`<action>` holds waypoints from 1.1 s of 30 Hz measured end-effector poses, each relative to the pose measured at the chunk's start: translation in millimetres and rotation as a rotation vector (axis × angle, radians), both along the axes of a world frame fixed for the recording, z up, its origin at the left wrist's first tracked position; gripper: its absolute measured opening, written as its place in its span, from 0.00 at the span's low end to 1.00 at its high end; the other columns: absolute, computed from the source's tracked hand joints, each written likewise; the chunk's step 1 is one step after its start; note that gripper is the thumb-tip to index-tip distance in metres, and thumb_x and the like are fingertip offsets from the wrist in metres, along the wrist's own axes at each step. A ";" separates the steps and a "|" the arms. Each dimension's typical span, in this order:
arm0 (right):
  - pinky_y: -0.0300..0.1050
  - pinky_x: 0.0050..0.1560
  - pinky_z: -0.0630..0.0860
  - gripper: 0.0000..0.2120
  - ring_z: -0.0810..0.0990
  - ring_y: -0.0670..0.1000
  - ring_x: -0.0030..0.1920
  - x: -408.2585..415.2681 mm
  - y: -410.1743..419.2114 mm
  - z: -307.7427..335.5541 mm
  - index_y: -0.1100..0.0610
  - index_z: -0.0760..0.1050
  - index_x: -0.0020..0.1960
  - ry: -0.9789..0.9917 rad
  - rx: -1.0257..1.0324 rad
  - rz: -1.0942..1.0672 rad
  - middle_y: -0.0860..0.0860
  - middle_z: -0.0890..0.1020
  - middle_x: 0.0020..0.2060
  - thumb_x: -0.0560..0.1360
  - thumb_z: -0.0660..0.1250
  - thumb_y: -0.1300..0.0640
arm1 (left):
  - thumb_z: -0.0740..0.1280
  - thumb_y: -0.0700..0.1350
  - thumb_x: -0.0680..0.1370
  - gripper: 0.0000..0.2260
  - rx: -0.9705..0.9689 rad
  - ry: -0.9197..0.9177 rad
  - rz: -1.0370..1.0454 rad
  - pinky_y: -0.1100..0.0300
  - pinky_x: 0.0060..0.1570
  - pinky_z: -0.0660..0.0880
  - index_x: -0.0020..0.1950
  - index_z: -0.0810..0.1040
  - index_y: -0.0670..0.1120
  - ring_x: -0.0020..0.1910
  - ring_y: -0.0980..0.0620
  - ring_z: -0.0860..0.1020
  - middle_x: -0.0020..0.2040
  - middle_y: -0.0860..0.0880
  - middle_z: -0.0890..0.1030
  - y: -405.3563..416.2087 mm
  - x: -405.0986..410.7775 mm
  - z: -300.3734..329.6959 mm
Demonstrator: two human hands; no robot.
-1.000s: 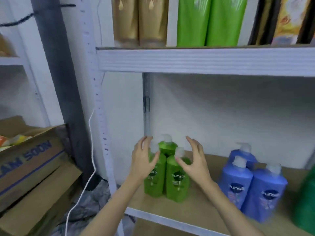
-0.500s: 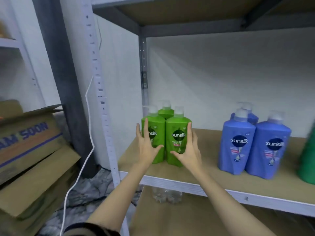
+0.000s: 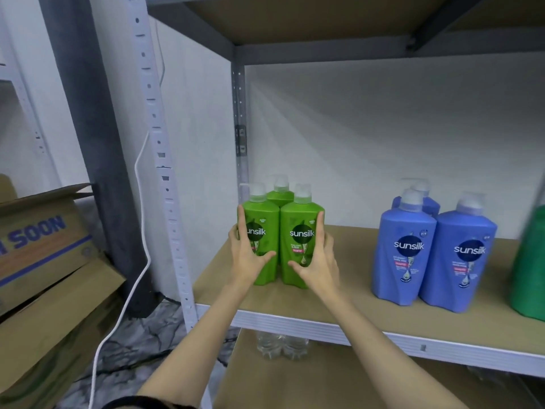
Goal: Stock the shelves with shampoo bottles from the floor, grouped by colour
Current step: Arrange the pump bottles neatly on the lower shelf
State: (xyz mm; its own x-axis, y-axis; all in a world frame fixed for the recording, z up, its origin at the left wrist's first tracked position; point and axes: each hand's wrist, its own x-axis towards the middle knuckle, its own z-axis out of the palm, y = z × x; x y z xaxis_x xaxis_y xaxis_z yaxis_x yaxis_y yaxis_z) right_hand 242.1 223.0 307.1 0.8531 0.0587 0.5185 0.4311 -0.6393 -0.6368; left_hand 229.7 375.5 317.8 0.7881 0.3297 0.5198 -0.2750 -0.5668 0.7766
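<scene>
Three green shampoo bottles stand upright at the left end of the wooden shelf (image 3: 348, 293). My left hand (image 3: 246, 255) presses with straight fingers on the left side of the front left green bottle (image 3: 265, 240). My right hand (image 3: 320, 261) lies the same way against the right side of the front right green bottle (image 3: 299, 231). A third green bottle (image 3: 279, 193) stands behind them, mostly hidden. Three blue shampoo bottles (image 3: 404, 252) stand grouped further right on the same shelf.
A dark green bottle (image 3: 530, 261) is cut off at the right edge. Clear plastic bottles (image 3: 280, 346) sit on the shelf below. Cardboard boxes (image 3: 44, 261) are stacked at the left, beside a white cable (image 3: 138, 219) and the shelf's upright post (image 3: 165, 172).
Both hands came down from the pump tops to the sides of the two front green bottles and pressed them together. The view dropped lower and moved nearer.
</scene>
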 end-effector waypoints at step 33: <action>0.54 0.64 0.70 0.56 0.64 0.53 0.71 16.1 -4.4 6.2 0.40 0.33 0.73 -0.017 0.141 0.035 0.51 0.59 0.72 0.64 0.74 0.42 | 0.76 0.52 0.66 0.49 0.107 -0.180 0.079 0.52 0.70 0.56 0.75 0.44 0.53 0.73 0.46 0.55 0.74 0.43 0.55 6.3 12.5 -1.1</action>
State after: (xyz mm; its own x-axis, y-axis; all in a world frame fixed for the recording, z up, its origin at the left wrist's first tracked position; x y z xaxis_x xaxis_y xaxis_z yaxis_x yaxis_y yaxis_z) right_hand 258.2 218.6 313.3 0.8430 0.0138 0.5378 0.4627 -0.5285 -0.7117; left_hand 242.3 381.9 316.7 0.6533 0.3224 0.6851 -0.3549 -0.6689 0.6532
